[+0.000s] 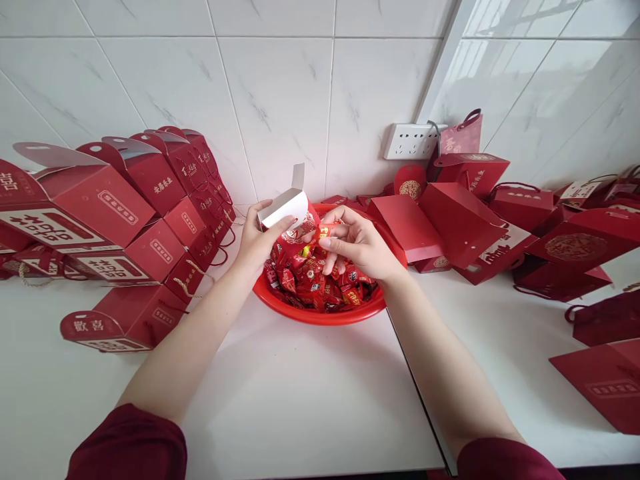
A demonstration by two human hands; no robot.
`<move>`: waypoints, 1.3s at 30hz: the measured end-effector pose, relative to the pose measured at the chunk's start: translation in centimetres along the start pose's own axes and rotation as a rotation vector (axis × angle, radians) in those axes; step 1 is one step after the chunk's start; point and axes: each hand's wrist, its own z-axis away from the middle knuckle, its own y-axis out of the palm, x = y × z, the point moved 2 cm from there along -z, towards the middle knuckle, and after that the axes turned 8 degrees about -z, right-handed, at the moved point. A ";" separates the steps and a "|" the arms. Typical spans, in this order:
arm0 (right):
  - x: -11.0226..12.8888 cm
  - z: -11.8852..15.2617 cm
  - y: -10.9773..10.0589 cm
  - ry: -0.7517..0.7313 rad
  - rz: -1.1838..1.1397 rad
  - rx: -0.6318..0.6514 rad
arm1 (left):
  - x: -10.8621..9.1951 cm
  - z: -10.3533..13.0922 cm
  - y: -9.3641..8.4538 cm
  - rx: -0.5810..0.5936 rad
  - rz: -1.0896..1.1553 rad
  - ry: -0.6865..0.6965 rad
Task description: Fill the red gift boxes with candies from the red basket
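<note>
My left hand [260, 237] is closed around a small red and white gift box [286, 208], tilted with its white inner flap up. Close to the box, my right hand [353, 243] pinches a red wrapped candy [325, 231] between thumb and fingers. Both hands are over a round red basin [320, 319] that holds many wrapped candies [320, 283], mostly red with gold print. The inside of the box is hidden from view.
Red gift boxes [100, 200] are stacked on the left with cord handles hanging out. More red boxes [460, 220] lie piled on the right. A white power strip [411, 141] is on the tiled wall behind. A seam crosses the white tabletop [300, 400].
</note>
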 end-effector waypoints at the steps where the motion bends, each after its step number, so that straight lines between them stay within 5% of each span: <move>1: -0.1 -0.1 -0.1 -0.006 0.014 -0.014 | 0.1 0.0 -0.1 -0.021 -0.079 0.048; 5: -0.2 -0.3 -0.3 -0.085 0.051 -0.053 | -0.4 0.2 -0.4 -0.089 -0.494 0.228; 11: -0.6 -0.6 -0.3 -0.121 0.096 -0.094 | -1.3 0.6 -0.6 -0.004 -0.877 0.260; 16: -0.8 -0.7 -0.7 -0.144 0.144 -0.251 | -1.0 0.5 -0.4 0.186 -0.682 0.328; 21: -0.6 -0.7 -0.7 -0.107 0.110 -0.323 | -1.2 0.6 -0.8 0.015 -0.563 0.311; 26: -0.6 -0.7 -0.5 -0.083 0.131 -0.326 | -0.2 -0.2 -1.0 0.029 -0.502 0.237; 31: -1.1 -0.7 -0.9 -0.081 0.161 -0.309 | 0.8 -1.1 -1.7 -0.152 -0.396 0.146; 36: -1.1 -0.6 -0.8 -0.076 0.218 -0.278 | -1.9 1.0 -1.8 -0.245 -0.426 0.430; 39: -0.6 -0.2 -0.1 -0.146 0.227 -0.186 | -3.4 2.8 -1.2 -0.135 -0.355 0.592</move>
